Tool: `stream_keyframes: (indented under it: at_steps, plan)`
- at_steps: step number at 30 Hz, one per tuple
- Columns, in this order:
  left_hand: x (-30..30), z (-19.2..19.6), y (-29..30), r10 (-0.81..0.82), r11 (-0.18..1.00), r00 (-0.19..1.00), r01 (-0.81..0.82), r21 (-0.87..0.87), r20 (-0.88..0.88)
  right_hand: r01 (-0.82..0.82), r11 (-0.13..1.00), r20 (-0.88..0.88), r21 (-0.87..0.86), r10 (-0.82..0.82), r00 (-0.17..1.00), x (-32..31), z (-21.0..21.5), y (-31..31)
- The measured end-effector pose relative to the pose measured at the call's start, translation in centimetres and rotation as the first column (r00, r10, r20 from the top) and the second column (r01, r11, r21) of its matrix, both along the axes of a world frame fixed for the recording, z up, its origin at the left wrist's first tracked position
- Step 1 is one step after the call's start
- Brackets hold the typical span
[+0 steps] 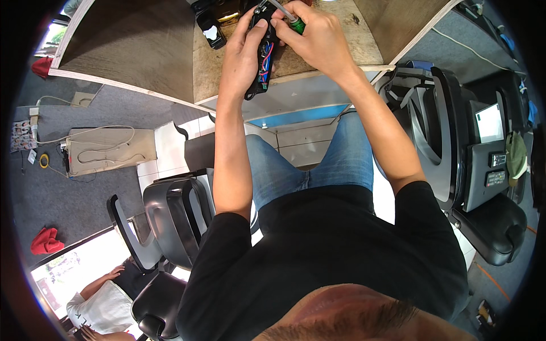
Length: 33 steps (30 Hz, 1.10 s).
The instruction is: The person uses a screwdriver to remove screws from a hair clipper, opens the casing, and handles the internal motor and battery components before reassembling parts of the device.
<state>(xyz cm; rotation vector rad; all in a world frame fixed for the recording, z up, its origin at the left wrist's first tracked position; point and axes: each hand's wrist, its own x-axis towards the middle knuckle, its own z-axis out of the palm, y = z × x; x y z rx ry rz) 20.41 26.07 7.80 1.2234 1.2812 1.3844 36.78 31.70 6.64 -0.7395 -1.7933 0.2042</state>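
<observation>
My left hand is closed around an opened, long black housing that looks like a hair clipper. Red and blue wires show along its inside. In my right hand, a screwdriver with a green handle is pinched between the fingers. Its metal shaft slants up and left to the clipper's far end, where the tip is hard to make out. Both hands are above the worn wooden worktop. Left of my left hand lies another black device with a bright white patch.
Wooden side panels flank the worktop. Black padded chairs stand on both sides of me. At the right are a grey case and remote controls. A cable lies over a tan board at left. Another person sits lower left.
</observation>
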Motion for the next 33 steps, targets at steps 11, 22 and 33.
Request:
stream_keyframes:
  at_steps: [11,22,33]
  plan:
    - [0.1,0.3,-0.2,-0.001,1.000,1.000,0.001,0.006,-0.018,-0.047,0.999,-0.037,0.003,0.048,0.998,0.4,0.2,-0.4]
    - [0.0,-0.2,-0.1,0.007,1.000,1.000,-0.007,0.014,-0.028,-0.108,0.992,-0.075,-0.061,0.104,0.992,0.2,0.1,0.4]
    - [0.3,0.4,-0.6,0.001,1.000,1.000,-0.001,-0.003,-0.026,-0.086,0.983,-0.015,-0.160,0.085,0.996,0.4,0.4,-0.1]
